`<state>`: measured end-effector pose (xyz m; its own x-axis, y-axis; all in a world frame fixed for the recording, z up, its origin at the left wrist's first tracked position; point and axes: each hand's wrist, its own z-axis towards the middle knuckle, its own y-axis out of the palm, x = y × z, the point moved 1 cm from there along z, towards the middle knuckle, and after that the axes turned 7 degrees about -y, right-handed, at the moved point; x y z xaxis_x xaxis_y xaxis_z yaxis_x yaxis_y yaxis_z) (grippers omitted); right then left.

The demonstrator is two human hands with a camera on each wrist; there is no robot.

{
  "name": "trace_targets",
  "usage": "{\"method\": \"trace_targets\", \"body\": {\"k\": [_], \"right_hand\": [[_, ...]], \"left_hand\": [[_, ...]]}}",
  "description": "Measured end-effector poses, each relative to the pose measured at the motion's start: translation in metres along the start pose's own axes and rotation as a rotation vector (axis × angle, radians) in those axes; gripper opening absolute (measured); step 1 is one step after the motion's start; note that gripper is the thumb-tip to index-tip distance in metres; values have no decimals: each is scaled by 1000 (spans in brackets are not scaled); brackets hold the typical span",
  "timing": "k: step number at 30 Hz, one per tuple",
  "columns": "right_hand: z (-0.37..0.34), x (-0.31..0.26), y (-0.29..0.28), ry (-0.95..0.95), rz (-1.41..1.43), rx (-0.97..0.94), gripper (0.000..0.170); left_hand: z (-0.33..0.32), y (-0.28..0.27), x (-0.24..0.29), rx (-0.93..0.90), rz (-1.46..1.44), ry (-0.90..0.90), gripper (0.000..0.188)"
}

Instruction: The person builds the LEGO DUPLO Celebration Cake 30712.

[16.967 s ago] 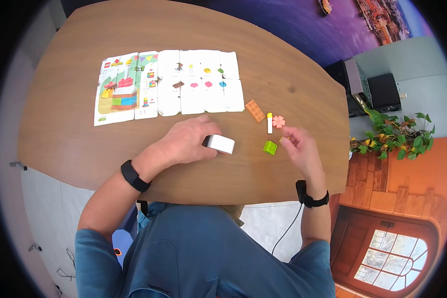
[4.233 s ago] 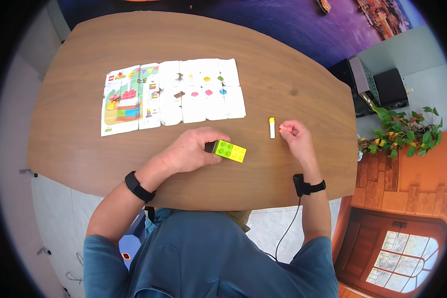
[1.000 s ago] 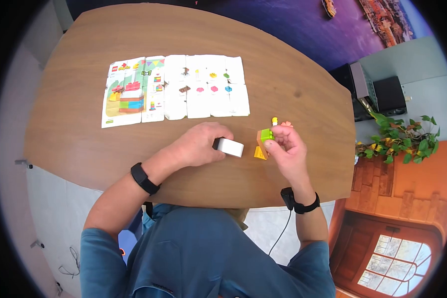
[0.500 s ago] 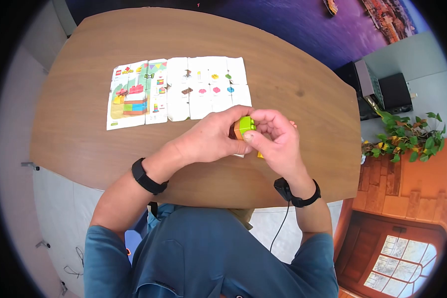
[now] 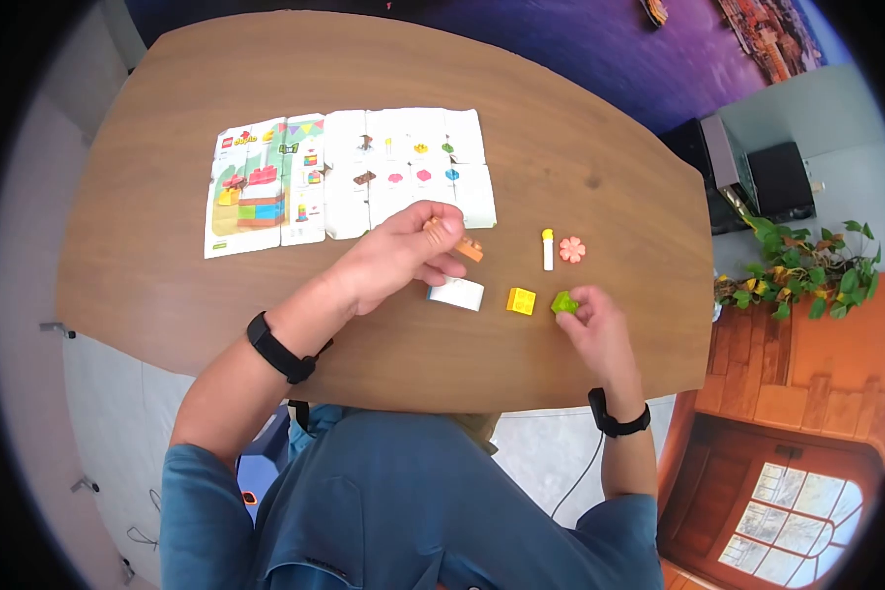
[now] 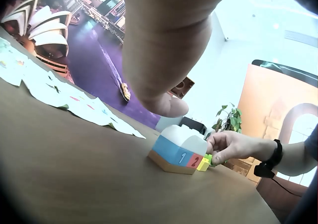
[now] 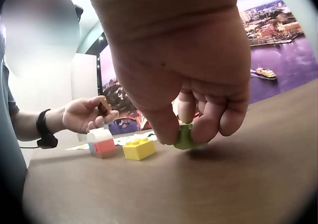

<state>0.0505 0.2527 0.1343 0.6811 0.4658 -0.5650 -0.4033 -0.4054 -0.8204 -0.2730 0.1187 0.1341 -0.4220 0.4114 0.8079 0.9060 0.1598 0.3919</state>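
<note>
My left hand (image 5: 395, 254) holds an orange-brown studded brick (image 5: 471, 252) raised over the table. Below it stands a stack (image 6: 180, 147) of toy bricks: a rounded white brick on top, blue and red bricks numbered 1 and 2 in the middle, an orange-brown base. Off to the right, my right hand (image 5: 605, 334) pinches a lime-green brick (image 5: 563, 302) between thumb and fingers, low at the tabletop. Between the stack and this hand sits a yellow brick (image 5: 522, 301), studs up. The left fingers hide part of the orange-brown brick.
Beyond the yellow brick, a white candle piece (image 5: 548, 252) with a yellow tip lies beside a pink flower piece (image 5: 572, 249). An unfolded instruction sheet (image 5: 349, 211) covers part of the table (image 5: 147, 216) at the far left. A cable hangs from my right wrist strap.
My hands were together on the orange-brown and green bricks half a second ago. They have parted: the left keeps the orange-brown brick, while the right has carried the green one rightward and down.
</note>
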Motion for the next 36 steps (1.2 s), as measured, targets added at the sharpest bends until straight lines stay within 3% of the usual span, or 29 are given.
{"method": "trace_targets", "body": {"k": [2, 5, 6, 8, 10, 11, 13, 16, 18, 19, 21, 24, 27, 30, 31, 32, 33, 35, 36], "right_hand": [[-3, 2, 1, -7, -51, 7, 31], [1, -13, 0, -171, -134, 66, 29], [1, -21, -1, -210, 7, 95, 29], [1, -47, -3, -244, 155, 125, 29], [2, -79, -3, -332, 461, -1, 29], [5, -90, 0, -328, 464, 3, 29], [15, -108, 6, -571, 451, 28, 30], [23, -109, 9, -569, 401, 15, 27], [30, -106, 9, -565, 400, -17, 26], [33, -97, 12, -479, 295, -14, 25], [40, -85, 18, -395, 189, -13, 24], [49, -76, 24, -317, -44, -46, 22], [56, -76, 32, -364, -128, -115, 20], [62, -68, 42, -398, -124, -150, 18], [61, -66, 43, -525, -111, -52, 19], [60, -69, 41, -652, -95, 48, 20], [55, -73, 40, -657, -96, 45, 20], [41, -94, 33, -370, 453, -106, 30], [39, -98, 30, -365, 456, -103, 30]], "left_hand": [[-1, 3, 4, 70, 74, -26, 52], [0, 0, 4, 46, 174, -18, 53], [1, 1, 1, 49, 176, -16, 53], [1, 8, -6, -99, 188, 175, 52], [-3, 17, -3, -142, 220, 175, 52], [-4, 24, -1, -181, 247, 182, 51], [-5, 32, 2, -203, 250, 195, 52], [-9, 35, 10, -181, 429, 282, 64], [-11, 31, 7, -45, 610, 343, 73], [-12, 28, 6, -38, 607, 341, 73], [-13, 18, 3, 145, 1025, 358, 75], [-8, 3, -11, 91, 1231, 213, 67], [3, -3, -35, 125, 1266, 346, 60], [5, -6, -33, 122, 1169, 338, 51], [0, -4, -23, 127, 1163, 339, 51], [-9, 0, -6, 91, 1015, 180, 48], [-14, 1, 4, 54, 864, 24, 45], [-15, -1, 6, 29, 819, 15, 44], [-15, -1, 6, -2, 778, 6, 44]]}}
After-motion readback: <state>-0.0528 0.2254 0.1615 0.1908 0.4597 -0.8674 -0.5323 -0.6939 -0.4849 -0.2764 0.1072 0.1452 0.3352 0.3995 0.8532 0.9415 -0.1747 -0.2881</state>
